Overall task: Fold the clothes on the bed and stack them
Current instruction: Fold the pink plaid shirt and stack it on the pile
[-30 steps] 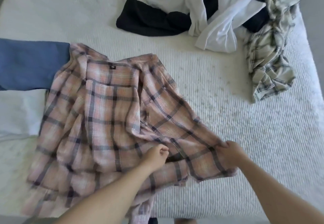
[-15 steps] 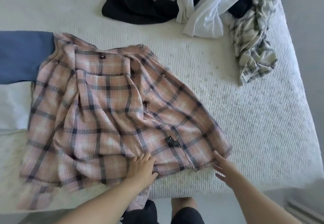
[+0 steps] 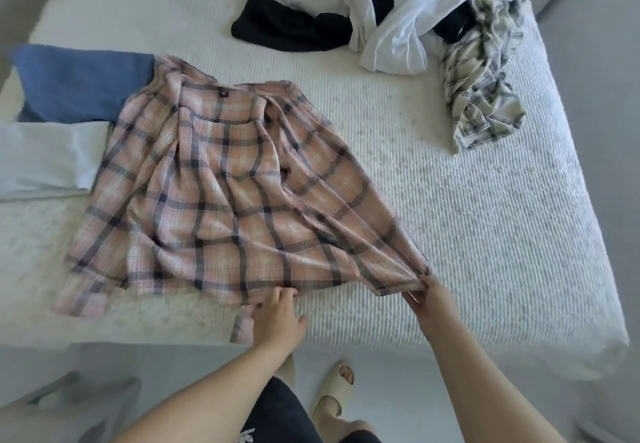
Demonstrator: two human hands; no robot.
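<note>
Half a second back both hands lay loose at the hem; now the right hand (image 3: 427, 295) has taken a pinching grip on the near right corner of the pink plaid shirt (image 3: 221, 196) and draws it taut toward the bed's edge — creases fan out from that corner. Her left hand (image 3: 277, 318) sits at the middle of the hem, fingers reaching into the cloth; whether they pinch it or only touch it I cannot tell. The shirt lies spread on the bed (image 3: 502, 234), collar away from her, its far left edge overlapping the folded blue piece (image 3: 79, 82) and the pale folded piece (image 3: 45, 158). My guess is she is flattening it before the first fold. Beyond it, the unfolded heap (image 3: 433, 26) is untouched — much remains.
</note>
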